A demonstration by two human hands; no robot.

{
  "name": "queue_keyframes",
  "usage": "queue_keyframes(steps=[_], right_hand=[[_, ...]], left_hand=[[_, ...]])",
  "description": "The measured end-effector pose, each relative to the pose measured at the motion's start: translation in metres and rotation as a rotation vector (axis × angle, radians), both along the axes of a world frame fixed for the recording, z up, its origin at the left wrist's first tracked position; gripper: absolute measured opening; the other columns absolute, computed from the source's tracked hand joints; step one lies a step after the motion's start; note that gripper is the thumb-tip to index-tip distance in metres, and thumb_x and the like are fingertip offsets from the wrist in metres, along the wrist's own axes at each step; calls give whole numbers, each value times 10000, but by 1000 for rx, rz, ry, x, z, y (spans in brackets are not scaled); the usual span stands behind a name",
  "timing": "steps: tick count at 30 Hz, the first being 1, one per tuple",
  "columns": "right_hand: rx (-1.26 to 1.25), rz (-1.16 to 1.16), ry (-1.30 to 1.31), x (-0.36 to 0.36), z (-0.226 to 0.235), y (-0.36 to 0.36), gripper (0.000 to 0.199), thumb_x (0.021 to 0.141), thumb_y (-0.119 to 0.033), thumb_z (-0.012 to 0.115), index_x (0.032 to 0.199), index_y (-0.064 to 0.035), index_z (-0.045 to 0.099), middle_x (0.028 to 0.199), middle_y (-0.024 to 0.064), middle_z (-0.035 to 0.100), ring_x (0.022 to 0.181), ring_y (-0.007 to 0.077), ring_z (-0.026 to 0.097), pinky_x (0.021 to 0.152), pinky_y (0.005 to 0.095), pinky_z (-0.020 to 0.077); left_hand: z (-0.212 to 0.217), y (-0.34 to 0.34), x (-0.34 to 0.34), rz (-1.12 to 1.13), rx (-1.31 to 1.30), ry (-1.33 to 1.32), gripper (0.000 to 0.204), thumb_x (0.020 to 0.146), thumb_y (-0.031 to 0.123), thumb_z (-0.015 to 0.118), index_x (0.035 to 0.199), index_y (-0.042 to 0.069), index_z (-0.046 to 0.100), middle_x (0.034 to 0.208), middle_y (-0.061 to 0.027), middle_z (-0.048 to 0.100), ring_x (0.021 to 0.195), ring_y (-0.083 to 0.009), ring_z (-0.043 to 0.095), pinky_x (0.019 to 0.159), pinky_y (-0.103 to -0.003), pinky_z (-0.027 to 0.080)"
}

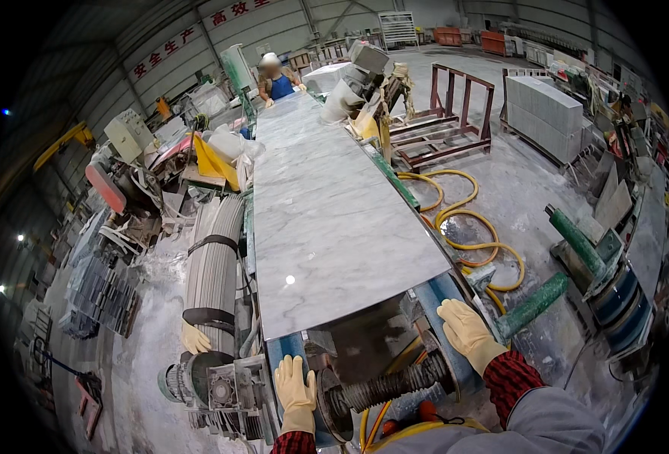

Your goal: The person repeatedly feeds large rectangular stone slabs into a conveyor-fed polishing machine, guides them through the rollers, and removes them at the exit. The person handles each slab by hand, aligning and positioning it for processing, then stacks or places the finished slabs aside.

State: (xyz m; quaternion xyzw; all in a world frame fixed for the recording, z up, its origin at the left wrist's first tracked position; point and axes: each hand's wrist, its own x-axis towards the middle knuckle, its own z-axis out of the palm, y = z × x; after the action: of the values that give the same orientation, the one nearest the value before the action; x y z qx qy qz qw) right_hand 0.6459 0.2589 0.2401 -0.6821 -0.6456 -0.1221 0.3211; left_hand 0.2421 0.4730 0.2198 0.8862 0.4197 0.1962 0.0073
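Note:
A long white marble slab [327,212] with grey veining lies on a machine bed and stretches away from me. My left hand [295,393], in a cream rubber glove, lies with fingers stretched out on the blue left rail, just short of the slab's near end. On the blue right rail [433,299] rests my right hand [469,333], gloved alike, fingers extended and close to the slab's near right corner. Neither hand holds anything. Between the rails is a dark ribbed roller shaft [395,390].
A co-worker in a blue apron [281,86] stands at the slab's far end. A strapped bundle of grey strips [215,265] runs along the left, with a cream glove [196,339] on it beside a motor [174,382]. At right lie a yellow hose [493,227] and a green bar [531,306].

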Motion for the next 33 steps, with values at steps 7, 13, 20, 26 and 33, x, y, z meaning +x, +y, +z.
queue_keyframes(steps=[7,13,20,26,33], right_hand=[[-6,-24,12,-1,0,-3,380,837,-15,655,1210,-40,587,1154,204,619,1114,424,582,1033,481,477],[-18,-3,30,2,-6,-5,383,831,-15,662,1206,-37,589,1162,209,621,1104,425,588,1025,484,486],[4,-11,1,-3,1,-7,375,832,-19,659,1200,-33,589,1155,210,624,1101,423,590,1022,481,488],[-32,-12,38,-9,7,-4,358,843,-28,644,1195,-27,585,1158,201,620,1106,415,590,1015,480,484],[-117,-165,146,5,-36,-18,360,863,-48,578,1216,-38,651,1293,188,626,1270,364,553,1121,439,419]], left_hand=[[-8,-1,-3,-8,46,-10,493,883,212,688,1316,29,543,1365,-228,531,1278,-437,485,1116,-518,347],[-9,-3,-4,-7,42,-2,494,882,222,684,1315,32,542,1363,-233,529,1278,-434,480,1115,-512,347],[-6,-7,-7,14,-40,-5,519,918,247,670,1373,36,538,1431,-256,515,1338,-444,460,1156,-519,317],[-5,-5,-10,0,34,-13,483,892,227,680,1311,25,548,1357,-260,536,1268,-449,488,1111,-524,352],[-14,-4,3,-115,53,-94,509,870,141,716,1332,-14,570,1395,-285,538,1258,-484,500,1089,-542,378]])
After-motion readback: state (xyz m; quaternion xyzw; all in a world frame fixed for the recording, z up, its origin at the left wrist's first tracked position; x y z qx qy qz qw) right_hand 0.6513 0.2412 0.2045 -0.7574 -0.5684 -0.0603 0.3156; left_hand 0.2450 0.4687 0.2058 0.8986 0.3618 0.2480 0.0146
